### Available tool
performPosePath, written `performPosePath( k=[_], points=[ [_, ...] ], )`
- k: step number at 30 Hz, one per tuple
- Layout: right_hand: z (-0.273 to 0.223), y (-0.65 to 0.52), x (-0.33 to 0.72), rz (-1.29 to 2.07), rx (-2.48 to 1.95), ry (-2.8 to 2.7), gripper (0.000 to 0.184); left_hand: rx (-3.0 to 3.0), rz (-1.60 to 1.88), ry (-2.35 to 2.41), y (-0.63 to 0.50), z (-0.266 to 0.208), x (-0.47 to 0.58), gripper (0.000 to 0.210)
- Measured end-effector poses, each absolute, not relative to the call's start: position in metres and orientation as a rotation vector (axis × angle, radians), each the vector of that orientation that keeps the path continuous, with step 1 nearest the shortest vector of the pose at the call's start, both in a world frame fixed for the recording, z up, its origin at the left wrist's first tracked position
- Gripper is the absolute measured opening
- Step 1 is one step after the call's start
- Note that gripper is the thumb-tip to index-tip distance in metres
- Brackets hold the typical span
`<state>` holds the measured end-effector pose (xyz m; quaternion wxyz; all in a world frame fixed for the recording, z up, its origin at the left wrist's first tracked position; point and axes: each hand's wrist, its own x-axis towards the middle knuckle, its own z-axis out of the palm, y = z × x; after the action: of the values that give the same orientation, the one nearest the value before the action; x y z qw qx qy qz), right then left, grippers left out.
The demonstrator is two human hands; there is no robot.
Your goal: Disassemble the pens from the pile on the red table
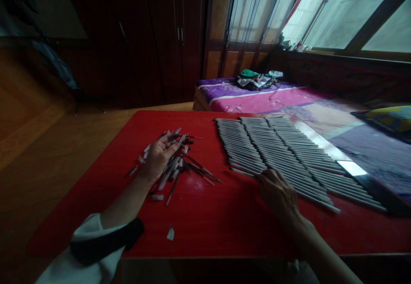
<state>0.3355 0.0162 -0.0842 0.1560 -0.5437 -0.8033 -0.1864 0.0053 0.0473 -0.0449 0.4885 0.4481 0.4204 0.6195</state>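
My left hand (162, 155) is over a loose pile of thin sticks and small pale pieces (171, 169) on the red table. Its thumb and fingers are pinched together, and what is between them is too small to make out. At the front of the rows, the fingers of my right hand (278, 192) close on the near end of a thin grey stick (241, 171). That stick lies beside many similar grey sticks (272, 149), which are laid side by side in three rows with dark ends.
The red table (199, 232) has a small whitish scrap (170, 234) near its front edge. A bright rectangular object (351, 168) is at the right, past the rows. Beyond stands a bed (276, 100) with folded cloth (255, 80); dark cupboards (160, 40) line the back.
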Motion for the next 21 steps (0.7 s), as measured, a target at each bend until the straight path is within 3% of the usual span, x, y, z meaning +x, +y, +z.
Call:
performPosePath(
  k=[11, 21],
  points=[
    [-0.094, 0.024, 0.342, -0.618, -1.561, -2.33, 0.023, 1.24, 1.721, 1.582, 0.056, -0.073, -0.087, 0.035],
    [-0.096, 0.031, 0.334, -0.517, -1.357, -2.303, 0.025, 1.915, 0.998, 2.034, 0.051, -0.074, -0.079, 0.013]
  ],
)
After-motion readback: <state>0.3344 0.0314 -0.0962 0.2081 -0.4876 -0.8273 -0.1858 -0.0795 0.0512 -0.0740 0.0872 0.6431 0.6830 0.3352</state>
